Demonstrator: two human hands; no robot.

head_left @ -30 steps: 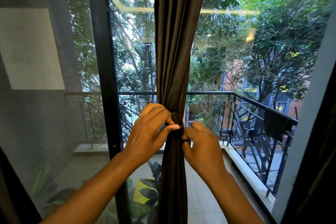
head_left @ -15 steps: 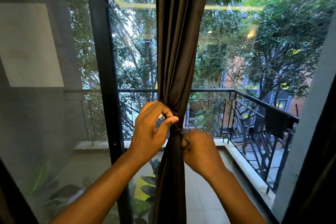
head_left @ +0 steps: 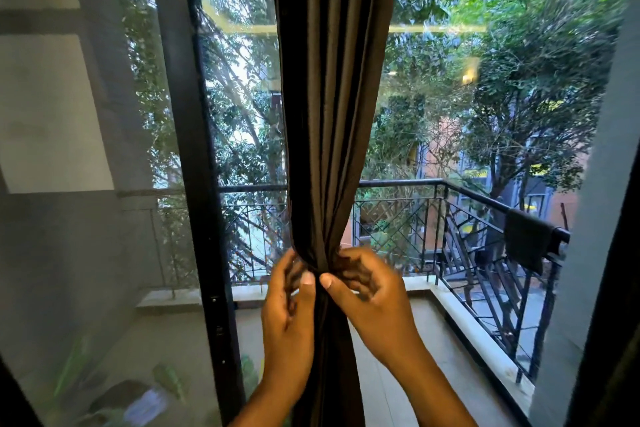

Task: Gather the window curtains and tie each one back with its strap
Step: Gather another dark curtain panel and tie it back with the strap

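A dark brown curtain hangs down the middle of the window, gathered into a narrow bundle at about railing height. My left hand and my right hand grip the bundle from either side, thumbs pressed on its front. A thin dark strap of the same cloth appears to wrap the pinch point, mostly hidden by my fingers. Whether it is knotted I cannot tell. Another dark curtain shows at the far right edge.
A black window frame post stands just left of the curtain. Behind the glass lies a balcony with a black metal railing, a dark cloth draped over it, potted plants below and trees beyond.
Both hands have shifted on the bundle: the left dropped from above the pinch to its side, the right opened from a fist to fingers on the strap. The camera moved closer.
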